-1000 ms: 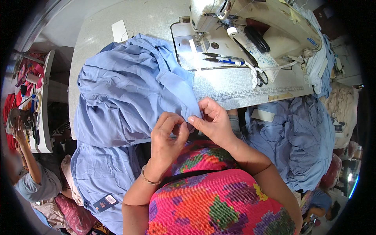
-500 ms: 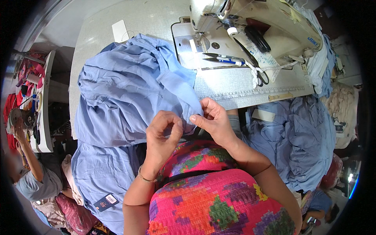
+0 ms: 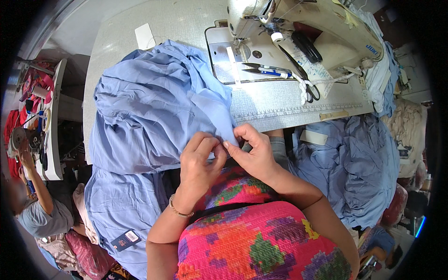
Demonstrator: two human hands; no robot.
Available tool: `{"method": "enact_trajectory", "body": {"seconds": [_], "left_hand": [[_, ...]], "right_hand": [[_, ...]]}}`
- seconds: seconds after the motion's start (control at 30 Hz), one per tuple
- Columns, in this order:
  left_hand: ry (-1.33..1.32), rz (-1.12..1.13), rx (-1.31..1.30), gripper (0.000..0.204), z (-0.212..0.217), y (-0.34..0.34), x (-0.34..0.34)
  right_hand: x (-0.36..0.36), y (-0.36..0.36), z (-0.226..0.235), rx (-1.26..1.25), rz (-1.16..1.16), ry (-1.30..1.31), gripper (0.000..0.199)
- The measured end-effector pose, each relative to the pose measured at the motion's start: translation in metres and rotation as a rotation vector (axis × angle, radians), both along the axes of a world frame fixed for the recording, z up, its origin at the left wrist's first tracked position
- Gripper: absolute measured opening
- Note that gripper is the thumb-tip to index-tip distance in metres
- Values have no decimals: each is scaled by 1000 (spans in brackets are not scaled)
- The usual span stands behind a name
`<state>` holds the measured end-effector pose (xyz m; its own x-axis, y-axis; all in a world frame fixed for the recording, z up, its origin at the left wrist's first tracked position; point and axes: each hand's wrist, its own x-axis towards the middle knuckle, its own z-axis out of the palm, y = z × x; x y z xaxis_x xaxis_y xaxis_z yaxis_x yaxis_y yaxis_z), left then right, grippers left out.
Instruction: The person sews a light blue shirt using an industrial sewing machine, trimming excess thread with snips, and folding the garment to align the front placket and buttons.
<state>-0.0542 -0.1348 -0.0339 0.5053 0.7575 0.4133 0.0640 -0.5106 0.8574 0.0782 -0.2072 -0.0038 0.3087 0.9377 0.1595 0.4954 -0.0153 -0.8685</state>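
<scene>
A light blue garment (image 3: 140, 107) lies bunched over the left front of the sewing table, its near edge hanging toward my lap. My right hand (image 3: 255, 153) pinches the end of a flat, cuff-like strip (image 3: 218, 119) of this garment between thumb and fingers. Close beside it, my left hand (image 3: 200, 161) is closed in a pinch at the cloth's edge, almost meeting the right thumb. Whatever lies between the left fingertips is too small to make out. More blue cloth (image 3: 126, 196) with a dark hang tag (image 3: 126, 240) drapes below, left of my arm.
A sewing machine (image 3: 322, 28) stands at the back right. Thread snippers (image 3: 266, 72) and scissors (image 3: 312, 93) lie by its needle plate, above a printed ruler (image 3: 298, 111). Blue garments (image 3: 345, 163) are heaped to the right. At the far left, another person's arm (image 3: 39, 182) reaches toward a shelf.
My left hand has moved slightly right and up to the cloth's edge, closer to my right hand. The right hand has shifted a little left and down with the strip.
</scene>
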Motion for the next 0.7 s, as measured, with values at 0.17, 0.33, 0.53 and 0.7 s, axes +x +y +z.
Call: {"method": "enact_trajectory", "body": {"seconds": [0.17, 0.33, 0.53, 0.7], "left_hand": [[-8, 120, 123, 15, 2, 4, 6], [-167, -3, -473, 3, -4, 19, -10], [-151, -358, -874, 17, 7, 8, -6], [-177, -326, -857, 20, 6, 6, -1]], "right_hand": [[1, -1, -7, 33, -13, 67, 13], [14, 1, -7, -55, 19, 634, 17], [21, 3, -5, -82, 41, 722, 17], [18, 2, 1, -58, 28, 496, 17]]}}
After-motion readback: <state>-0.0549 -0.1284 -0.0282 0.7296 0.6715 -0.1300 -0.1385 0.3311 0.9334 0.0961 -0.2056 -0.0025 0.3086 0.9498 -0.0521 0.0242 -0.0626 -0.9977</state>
